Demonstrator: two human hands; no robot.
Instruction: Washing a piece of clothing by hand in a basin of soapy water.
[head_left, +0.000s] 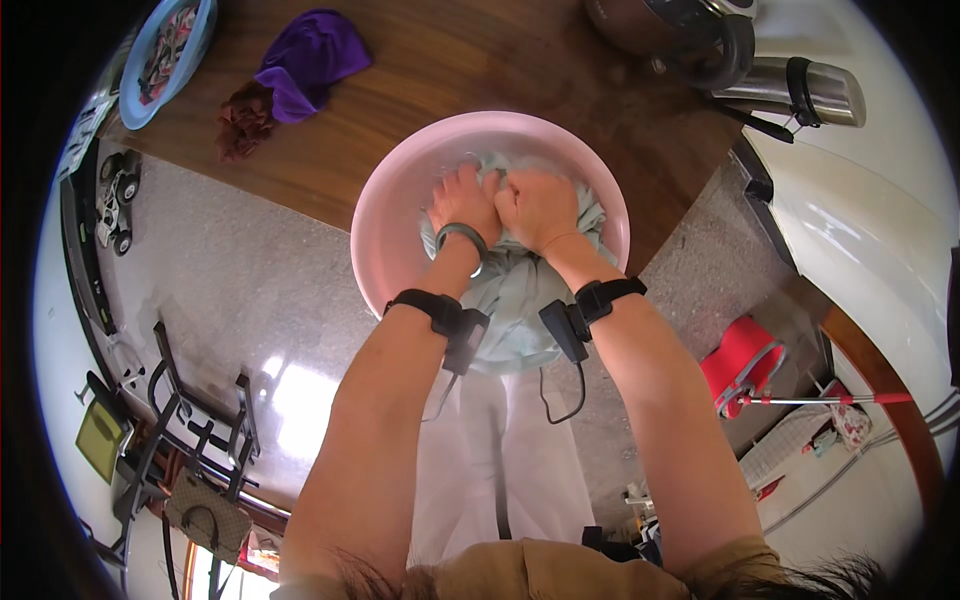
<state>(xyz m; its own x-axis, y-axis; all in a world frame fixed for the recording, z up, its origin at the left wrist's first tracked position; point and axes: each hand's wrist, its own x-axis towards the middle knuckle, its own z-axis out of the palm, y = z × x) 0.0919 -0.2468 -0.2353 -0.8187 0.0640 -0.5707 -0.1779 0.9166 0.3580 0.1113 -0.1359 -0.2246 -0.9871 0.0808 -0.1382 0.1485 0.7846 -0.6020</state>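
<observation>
A pink plastic basin (382, 214) stands at the near edge of the wooden table, holding a wet pale green cloth (517, 289) that spills over its near rim. My left hand (466, 206), with a dark bangle at the wrist, is inside the basin, its fingers bent over the cloth; the fingertips are partly hidden. Close beside it, my right hand (541, 210) is curled into a fist on a bunch of the same cloth. The two thumbs nearly meet. Both forearms carry black strapped devices with cables.
The brown wooden table (450, 60) holds a purple cloth (311, 64), a brown ruffled item (246, 120), a blue basin (135, 101) with patterned fabric, a dark kettle (660, 30) and a steel flask (832, 90). A toy car (116, 202), black metal frame (199, 420) and red bucket (739, 360) are lower down.
</observation>
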